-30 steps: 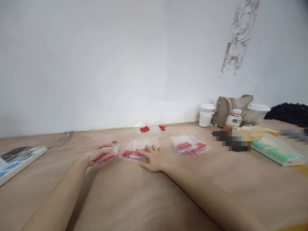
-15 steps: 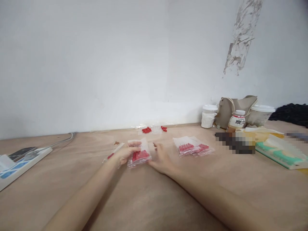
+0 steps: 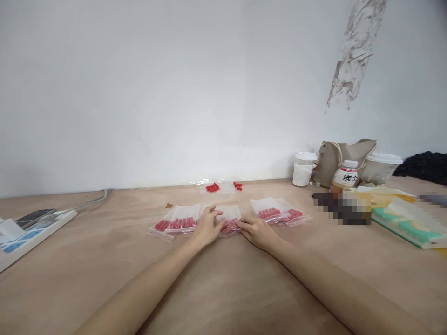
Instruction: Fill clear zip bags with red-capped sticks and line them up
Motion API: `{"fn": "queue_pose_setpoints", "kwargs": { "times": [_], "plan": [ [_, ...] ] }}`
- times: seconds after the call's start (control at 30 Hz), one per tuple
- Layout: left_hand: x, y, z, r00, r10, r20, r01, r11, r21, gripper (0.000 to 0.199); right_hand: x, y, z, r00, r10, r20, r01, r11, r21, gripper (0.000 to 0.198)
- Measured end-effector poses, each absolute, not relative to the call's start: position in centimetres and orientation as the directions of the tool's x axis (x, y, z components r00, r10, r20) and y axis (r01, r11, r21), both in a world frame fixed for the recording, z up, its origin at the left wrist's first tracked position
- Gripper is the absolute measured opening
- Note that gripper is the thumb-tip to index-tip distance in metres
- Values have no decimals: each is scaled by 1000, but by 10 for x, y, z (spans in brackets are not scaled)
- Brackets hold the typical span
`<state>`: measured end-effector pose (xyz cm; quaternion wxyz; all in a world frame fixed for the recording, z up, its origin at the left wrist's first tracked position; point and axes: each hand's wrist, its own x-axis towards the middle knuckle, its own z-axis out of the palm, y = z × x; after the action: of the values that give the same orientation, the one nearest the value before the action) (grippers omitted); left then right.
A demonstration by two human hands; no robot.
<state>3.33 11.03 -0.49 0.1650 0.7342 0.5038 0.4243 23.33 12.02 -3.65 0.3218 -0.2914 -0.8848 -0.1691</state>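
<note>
Clear plastic zip bags with red stick-like pieces lie in three groups across the brown-covered table. My left hand [image 3: 208,229] is open between the left bags [image 3: 179,222] and the middle bags [image 3: 229,225]. Its thumb is at the left edge of the middle bags, with the fingers curved and apart from it. My right hand [image 3: 258,231] is open too, fingertips stretched out onto the right edge of those middle bags. Just beyond it are the right bags [image 3: 274,213], partly overlapping one another. The undersides of both hands are hidden.
Loose red pieces [image 3: 213,187] lie on clear plastic near the wall. A power strip [image 3: 38,237] and phone are at left. To the right stand a lidded cup [image 3: 304,168], a bottle [image 3: 345,176], a grey bag [image 3: 324,160] and a green-and-white pack [image 3: 408,222].
My left hand has moved right and let go of the bags it held. Bags now lie fanned at left and in the middle. My right hand has moved slightly right, onto the middle bags' edge.
</note>
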Motion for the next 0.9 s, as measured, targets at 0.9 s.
{"fn": "queue_pose_setpoints", "kwargs": {
  "times": [0.9],
  "plan": [
    [8, 89, -23, 670, 454, 588, 624, -773, -114, 21, 234, 106, -28, -571, 437, 695, 675, 732, 94, 19]
  ]
}}
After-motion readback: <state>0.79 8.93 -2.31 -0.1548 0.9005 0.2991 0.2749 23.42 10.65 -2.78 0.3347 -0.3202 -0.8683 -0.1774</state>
